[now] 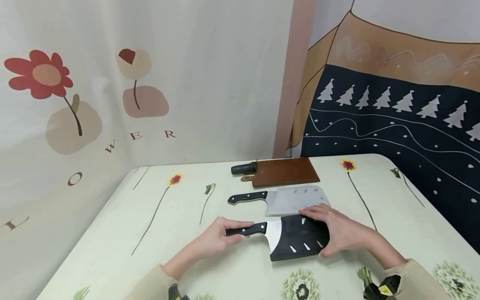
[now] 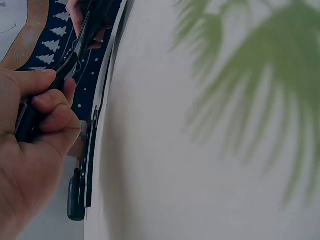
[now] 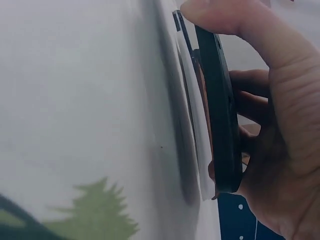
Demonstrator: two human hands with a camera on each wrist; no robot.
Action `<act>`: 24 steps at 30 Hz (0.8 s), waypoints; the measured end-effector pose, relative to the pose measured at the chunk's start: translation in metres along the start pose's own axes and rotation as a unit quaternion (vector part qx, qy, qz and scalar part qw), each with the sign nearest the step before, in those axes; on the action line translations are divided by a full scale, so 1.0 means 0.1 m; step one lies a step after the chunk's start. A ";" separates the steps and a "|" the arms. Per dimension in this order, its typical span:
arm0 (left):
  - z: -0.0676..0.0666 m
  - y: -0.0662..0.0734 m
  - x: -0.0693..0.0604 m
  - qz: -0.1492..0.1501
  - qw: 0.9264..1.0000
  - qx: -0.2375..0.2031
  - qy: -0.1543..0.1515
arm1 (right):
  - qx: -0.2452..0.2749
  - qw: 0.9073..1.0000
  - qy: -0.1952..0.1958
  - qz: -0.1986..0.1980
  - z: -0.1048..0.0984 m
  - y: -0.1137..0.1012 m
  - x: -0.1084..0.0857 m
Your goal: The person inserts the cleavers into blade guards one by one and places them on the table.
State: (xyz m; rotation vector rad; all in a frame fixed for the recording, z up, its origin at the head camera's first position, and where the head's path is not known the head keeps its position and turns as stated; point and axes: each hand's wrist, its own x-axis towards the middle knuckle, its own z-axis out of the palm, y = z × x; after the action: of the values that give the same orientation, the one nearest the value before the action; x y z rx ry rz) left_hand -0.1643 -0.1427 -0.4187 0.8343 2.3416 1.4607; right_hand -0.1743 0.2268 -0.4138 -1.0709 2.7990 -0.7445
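My left hand (image 1: 214,241) holds the black riveted handle (image 1: 256,228) of a cleaver. In the left wrist view the fingers of that hand (image 2: 37,145) curl round the handle. A strip of bare blade (image 1: 275,232) shows between handle and black sheath (image 1: 300,239), which has slots along its edges and covers the rest of the blade. My right hand (image 1: 343,230) grips this sheath at its far end, thumb on the near edge and fingers on the far edge. In the right wrist view the sheath (image 3: 226,130) stands above the tabletop, apart from it.
Just beyond lies a second cleaver (image 1: 247,197) in a translucent whitish sheath (image 1: 296,200). Farther back is a brown sheath (image 1: 286,171) with a black handle (image 1: 243,168) at its left end. A flower-printed cloth (image 1: 180,233) covers the table; printed curtains (image 1: 225,83) hang behind.
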 end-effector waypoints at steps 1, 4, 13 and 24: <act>0.01 0.01 0.01 0.000 1.000 0.001 0.000 | 0.000 1.000 0.001 0.000 0.00 0.00 0.00; 0.04 0.01 0.02 0.004 1.000 0.000 0.000 | 0.002 1.000 0.006 0.001 0.00 -0.01 -0.02; 0.02 -0.02 0.03 0.001 1.000 -0.019 -0.008 | 0.001 1.000 0.007 0.002 0.02 -0.03 -0.04; -0.06 -0.06 0.02 0.007 1.000 -0.013 -0.016 | 0.024 1.000 0.005 -0.005 0.06 -0.04 -0.07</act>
State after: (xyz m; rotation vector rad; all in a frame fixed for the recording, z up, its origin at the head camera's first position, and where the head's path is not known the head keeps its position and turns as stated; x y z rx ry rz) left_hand -0.1707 -0.1484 -0.4212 0.8619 2.2926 1.4702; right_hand -0.1653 0.2258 -0.4179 -1.0769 2.7707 -0.8143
